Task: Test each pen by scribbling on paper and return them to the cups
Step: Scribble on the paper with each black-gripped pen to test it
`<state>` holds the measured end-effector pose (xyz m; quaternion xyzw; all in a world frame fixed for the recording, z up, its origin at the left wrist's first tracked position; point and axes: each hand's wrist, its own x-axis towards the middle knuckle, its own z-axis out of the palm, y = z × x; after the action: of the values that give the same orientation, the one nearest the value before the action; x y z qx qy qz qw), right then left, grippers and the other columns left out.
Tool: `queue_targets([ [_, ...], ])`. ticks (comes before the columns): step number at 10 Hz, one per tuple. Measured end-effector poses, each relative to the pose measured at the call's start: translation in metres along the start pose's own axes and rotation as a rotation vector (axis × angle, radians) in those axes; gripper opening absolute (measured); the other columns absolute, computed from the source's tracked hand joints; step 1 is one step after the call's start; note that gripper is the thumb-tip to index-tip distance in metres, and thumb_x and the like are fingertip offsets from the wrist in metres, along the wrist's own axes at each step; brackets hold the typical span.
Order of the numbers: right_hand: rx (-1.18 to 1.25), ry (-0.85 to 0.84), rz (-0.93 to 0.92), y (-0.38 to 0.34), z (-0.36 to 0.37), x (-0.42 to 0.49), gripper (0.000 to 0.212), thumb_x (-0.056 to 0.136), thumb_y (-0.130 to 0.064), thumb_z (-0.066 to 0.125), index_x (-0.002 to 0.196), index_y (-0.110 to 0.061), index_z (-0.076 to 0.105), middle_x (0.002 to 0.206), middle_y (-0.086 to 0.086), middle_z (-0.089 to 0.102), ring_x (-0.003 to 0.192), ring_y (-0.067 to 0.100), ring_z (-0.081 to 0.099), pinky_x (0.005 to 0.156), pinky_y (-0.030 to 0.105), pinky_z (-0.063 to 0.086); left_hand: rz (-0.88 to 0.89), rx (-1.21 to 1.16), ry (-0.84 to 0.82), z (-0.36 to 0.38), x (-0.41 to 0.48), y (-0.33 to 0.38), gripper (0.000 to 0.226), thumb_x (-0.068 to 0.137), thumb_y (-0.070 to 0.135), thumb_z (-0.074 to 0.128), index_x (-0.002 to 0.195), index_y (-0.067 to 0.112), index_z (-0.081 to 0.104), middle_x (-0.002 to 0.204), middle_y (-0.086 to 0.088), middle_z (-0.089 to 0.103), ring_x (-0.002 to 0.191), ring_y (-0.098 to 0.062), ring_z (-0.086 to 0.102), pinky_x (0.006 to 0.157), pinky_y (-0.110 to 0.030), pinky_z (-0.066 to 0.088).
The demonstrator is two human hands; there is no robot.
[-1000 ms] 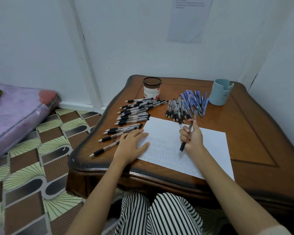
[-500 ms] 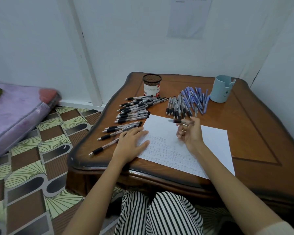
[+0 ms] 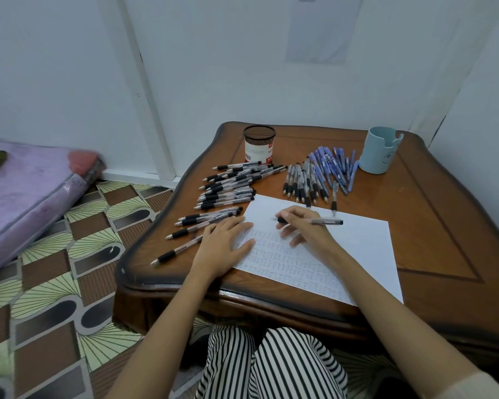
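A white sheet of paper (image 3: pixel 357 243) with rows of small scribbles lies on the brown wooden table (image 3: pixel 432 226). My left hand (image 3: pixel 224 246) rests flat on the sheet's left edge. My right hand (image 3: pixel 303 227) holds a black-grip pen (image 3: pixel 326 222) sideways over the paper, tip pointing left. Several black-grip pens (image 3: pixel 228 191) lie in a spread to the left. More black-grip pens (image 3: pixel 303 182) and blue pens (image 3: pixel 332 165) lie beyond the sheet. A dark mesh cup (image 3: pixel 259 144) stands at the back, a light blue cup (image 3: pixel 380 149) at the back right.
A purple mattress (image 3: pixel 26 191) lies on the patterned floor (image 3: pixel 55 269) to the left. White walls close in behind and to the right of the table. My striped trousers (image 3: pixel 271 364) show below the table's front edge.
My right hand turned the pen from an upright writing hold to a sideways hold and moved a little left over the paper. My left hand stayed on the sheet.
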<state>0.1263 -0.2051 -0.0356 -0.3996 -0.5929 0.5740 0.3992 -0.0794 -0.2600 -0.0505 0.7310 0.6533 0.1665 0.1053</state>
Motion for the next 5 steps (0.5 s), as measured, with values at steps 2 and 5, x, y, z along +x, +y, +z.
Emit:
queue_targets([
  [2,-0.343,0.263,-0.120,0.0087,0.0108,0.0059,0.044,0.082,-0.028,0.072,0.047,-0.009,0.053,0.041,-0.006,0.049,0.042,0.004,0.048,0.050,0.013,0.038,-0.002,-0.011,0.007,0.0008,0.0001,-0.0005,0.047,0.095,0.051,0.040,0.139,0.037,0.038,0.151,0.013,0.029,0.140,-0.008,0.022,0.115,-0.037,0.007],
  [5,-0.299,0.208,-0.174,0.0143,0.0074,0.0083,0.049,0.087,-0.011,0.064,0.045,-0.015,0.039,0.042,-0.003,0.038,0.041,0.004,0.040,0.050,0.020,0.036,0.005,-0.022,0.017,0.0022,-0.0005,-0.0014,0.047,0.095,0.051,0.041,0.139,0.037,0.039,0.151,0.013,0.030,0.140,-0.008,0.022,0.115,-0.039,0.008],
])
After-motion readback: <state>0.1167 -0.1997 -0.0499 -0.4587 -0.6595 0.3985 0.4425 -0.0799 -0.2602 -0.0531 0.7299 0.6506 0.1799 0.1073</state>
